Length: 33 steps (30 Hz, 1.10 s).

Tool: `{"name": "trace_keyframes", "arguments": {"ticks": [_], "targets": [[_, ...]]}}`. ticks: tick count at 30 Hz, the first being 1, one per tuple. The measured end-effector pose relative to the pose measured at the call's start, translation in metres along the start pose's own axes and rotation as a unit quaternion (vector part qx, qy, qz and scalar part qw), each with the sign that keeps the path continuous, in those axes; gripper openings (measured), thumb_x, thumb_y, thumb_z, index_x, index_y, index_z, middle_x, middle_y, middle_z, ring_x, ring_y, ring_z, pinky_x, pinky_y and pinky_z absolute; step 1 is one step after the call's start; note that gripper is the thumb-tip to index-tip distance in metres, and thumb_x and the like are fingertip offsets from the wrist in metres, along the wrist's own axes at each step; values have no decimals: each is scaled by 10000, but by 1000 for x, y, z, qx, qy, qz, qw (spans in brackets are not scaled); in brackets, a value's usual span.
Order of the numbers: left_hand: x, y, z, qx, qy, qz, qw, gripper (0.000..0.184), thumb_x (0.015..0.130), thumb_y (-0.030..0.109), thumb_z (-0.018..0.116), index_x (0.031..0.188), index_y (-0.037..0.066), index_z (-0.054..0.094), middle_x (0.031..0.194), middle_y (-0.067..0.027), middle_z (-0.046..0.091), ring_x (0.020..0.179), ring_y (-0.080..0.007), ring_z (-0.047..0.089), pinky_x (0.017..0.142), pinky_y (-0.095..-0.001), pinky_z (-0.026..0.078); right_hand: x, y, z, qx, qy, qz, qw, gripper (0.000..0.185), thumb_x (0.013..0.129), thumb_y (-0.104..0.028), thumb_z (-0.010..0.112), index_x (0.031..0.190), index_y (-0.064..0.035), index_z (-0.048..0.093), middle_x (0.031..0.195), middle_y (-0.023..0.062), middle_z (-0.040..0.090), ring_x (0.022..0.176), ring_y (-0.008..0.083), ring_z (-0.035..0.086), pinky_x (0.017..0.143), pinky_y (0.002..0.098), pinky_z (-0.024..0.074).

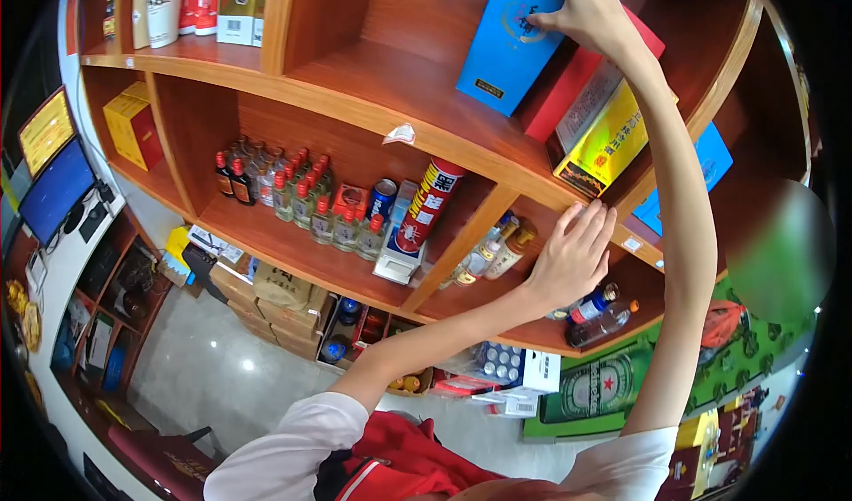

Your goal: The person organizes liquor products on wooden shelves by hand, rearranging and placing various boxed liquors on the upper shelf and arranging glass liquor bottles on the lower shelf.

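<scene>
My right hand (593, 11) reaches up to the upper shelf and grips the top of a tall blue box (506, 44), thumb against its front; part of the fingers is cut off by the frame's edge. Beside the blue box leans a red box (561, 93). Right of that, a yellow box (605, 146) with dark lettering stands tilted near the shelf's front. My left hand (575, 257) is held lower, fingers stretched out, with the tips at the shelf edge just under the yellow box. It holds nothing.
Small red-capped bottles (302, 201), a blue can (382, 197) and a red spray can (430, 204) stand on the lower shelf. More bottles (510, 248) stand behind my left arm. Cardboard boxes (288, 310) sit on the floor; monitors (55, 190) are at far left.
</scene>
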<state>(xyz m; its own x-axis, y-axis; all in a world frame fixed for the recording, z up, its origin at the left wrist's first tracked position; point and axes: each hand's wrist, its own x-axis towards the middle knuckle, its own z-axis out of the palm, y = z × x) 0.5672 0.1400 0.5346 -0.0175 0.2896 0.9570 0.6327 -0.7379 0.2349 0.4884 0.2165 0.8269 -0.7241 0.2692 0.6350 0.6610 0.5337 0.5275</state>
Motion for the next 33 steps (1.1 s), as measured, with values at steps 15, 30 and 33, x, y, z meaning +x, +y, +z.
{"name": "trace_keyframes", "arguments": {"ticks": [15,30,33], "targets": [[-11,-8,-15,-151,37,18,988,610,865,192,724,1399,-36,538,1454,-219,515,1421,-367,450,1207,-538,317,-47,-65,-43,106,30,39,993,952,630,-338,960,1386,-21,476,1252,246,560,1212,391,556,1037,462,468],[-7,-21,-130,-137,322,42,936,1318,733,451,915,1622,61,23,1608,-372,116,1429,-515,352,1201,-599,305,-182,67,-97,448,76,-70,888,1268,426,-473,1053,1439,-4,450,1369,135,577,1296,244,562,1078,385,471],[-23,19,-118,-61,330,92,938,1295,693,503,922,1579,71,82,1488,-382,217,1346,-477,412,1103,-551,412,-207,75,-88,531,98,-59,840,1275,430,-578,1030,1406,1,449,1328,91,576,1239,201,569,1034,341,467]]}}
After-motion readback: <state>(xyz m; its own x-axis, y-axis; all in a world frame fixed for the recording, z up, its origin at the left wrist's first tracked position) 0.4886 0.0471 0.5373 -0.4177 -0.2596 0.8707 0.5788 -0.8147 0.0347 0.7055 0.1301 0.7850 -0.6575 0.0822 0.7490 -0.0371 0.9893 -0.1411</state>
